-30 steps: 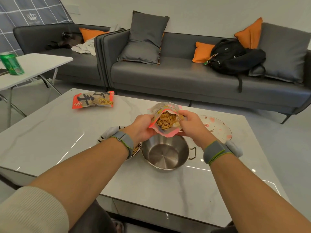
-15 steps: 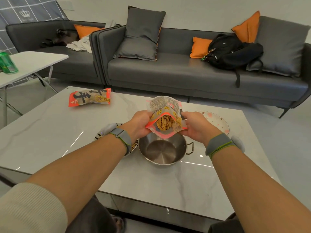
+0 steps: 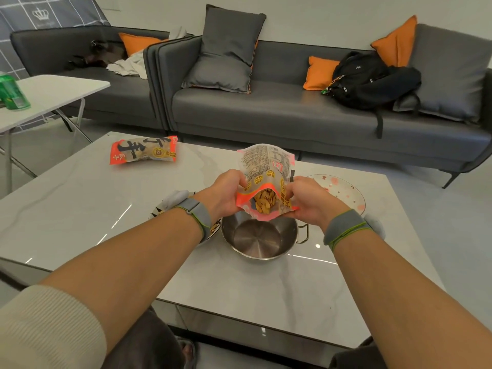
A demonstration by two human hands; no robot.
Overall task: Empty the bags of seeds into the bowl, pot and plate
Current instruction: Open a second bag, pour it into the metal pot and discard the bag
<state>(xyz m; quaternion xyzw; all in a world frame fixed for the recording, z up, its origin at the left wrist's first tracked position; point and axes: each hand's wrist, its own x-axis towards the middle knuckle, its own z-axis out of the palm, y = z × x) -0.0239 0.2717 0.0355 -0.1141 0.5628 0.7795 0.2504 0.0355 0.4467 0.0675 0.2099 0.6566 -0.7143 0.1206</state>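
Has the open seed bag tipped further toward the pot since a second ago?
Yes. The open bag has tipped up: its mouth now faces down over the steel pot, its bottom end raised.

Cream ribbed sleeve pushed up; grey wristbands, green-edged, both wrists.

You hold a pink-and-orange printed plastic seed bag with yellow round labels and tan seeds showing inside, above a shiny silver steel pot. Near the marble table's far left corner lies a red-and-beige sealed bag with black lettering. The round white plate carries pink blossoms. The table is pale grey, faintly veined.
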